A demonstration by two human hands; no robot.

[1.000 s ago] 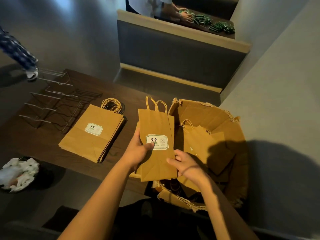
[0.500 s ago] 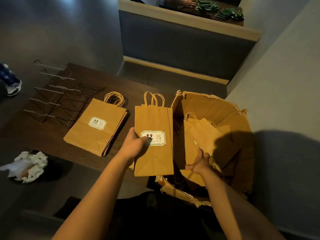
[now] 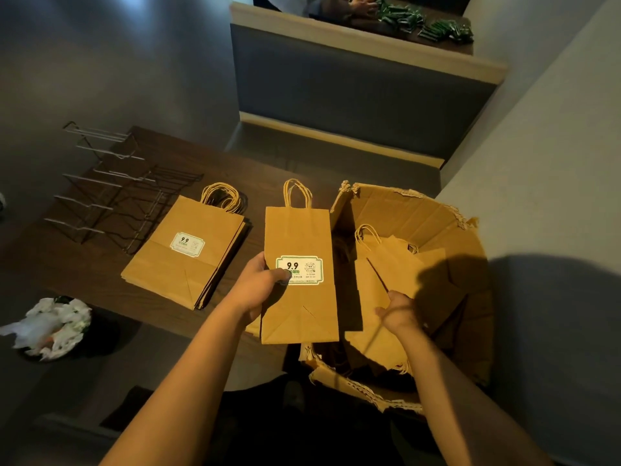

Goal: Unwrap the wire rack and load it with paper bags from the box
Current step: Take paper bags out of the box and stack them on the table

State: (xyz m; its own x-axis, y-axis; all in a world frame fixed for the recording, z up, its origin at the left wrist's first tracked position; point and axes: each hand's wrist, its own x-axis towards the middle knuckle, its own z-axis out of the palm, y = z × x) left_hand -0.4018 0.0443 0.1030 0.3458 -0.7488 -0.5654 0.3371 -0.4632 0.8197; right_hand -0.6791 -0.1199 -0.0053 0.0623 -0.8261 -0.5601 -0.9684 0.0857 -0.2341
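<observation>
**Pulling paper bags out of the torn box**

Dim room, grey walls, and a dark brown wooden table [image 3: 84, 264] in front of me. I watch from far away through the head camera.

My left hand [image 3: 257, 290] has its grip closed on a flat brown paper bag with a white and green sticker [image 3: 299, 274]. The thumb lies on the sticker and the fingers are behind. This bag hangs over the table edge, just beside the torn brown cardboard box [image 3: 447, 237].

My right hand [image 3: 398, 312] is down inside the box, touching the loose brown paper bags [image 3: 393, 264] there. I cannot tell if its grip is closed on one, because shadow hides the fingers.

A neat stack of flat brown paper bags [image 3: 188, 253] lies on the table. The thin grey wire rack [image 3: 114, 193] stands beside it at the far left, bare of wrap and with no bags in it yet.

I think things could go wrong here. The bags in the box are jumbled, so a rope handle could catch on another bag and drag it out. The held bag is pinched by one side only, so it could slip and fall.
</observation>
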